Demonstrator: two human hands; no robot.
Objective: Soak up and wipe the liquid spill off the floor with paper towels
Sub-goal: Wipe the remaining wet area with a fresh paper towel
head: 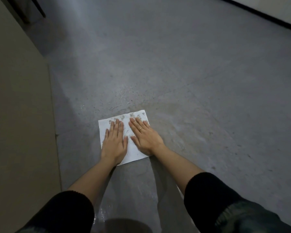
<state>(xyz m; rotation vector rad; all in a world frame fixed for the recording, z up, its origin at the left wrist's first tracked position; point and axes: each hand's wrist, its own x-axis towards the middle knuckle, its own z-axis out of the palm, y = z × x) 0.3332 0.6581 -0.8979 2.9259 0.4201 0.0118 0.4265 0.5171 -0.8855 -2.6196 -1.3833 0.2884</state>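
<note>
— Where's the white rectangular paper towel [124,140]?
— Flat on the grey concrete floor [191,81], under both hands, fingers [118,126] together, flat.
— And the spill?
— Droplets [124,95] at twelve o'clock, nearer the right hand [145,137] than the left hand [114,142].

Beige cabinet panel [18,106], black baseboard [262,13]

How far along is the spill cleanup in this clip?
Done: one paper towel lies flat on the floor, with grey damp blotches soaked through near the fingertips. In hand: left hand and right hand press it down, palms flat. Left: droplets glisten beyond the towel, and a wet sheen shows near the person.
</note>
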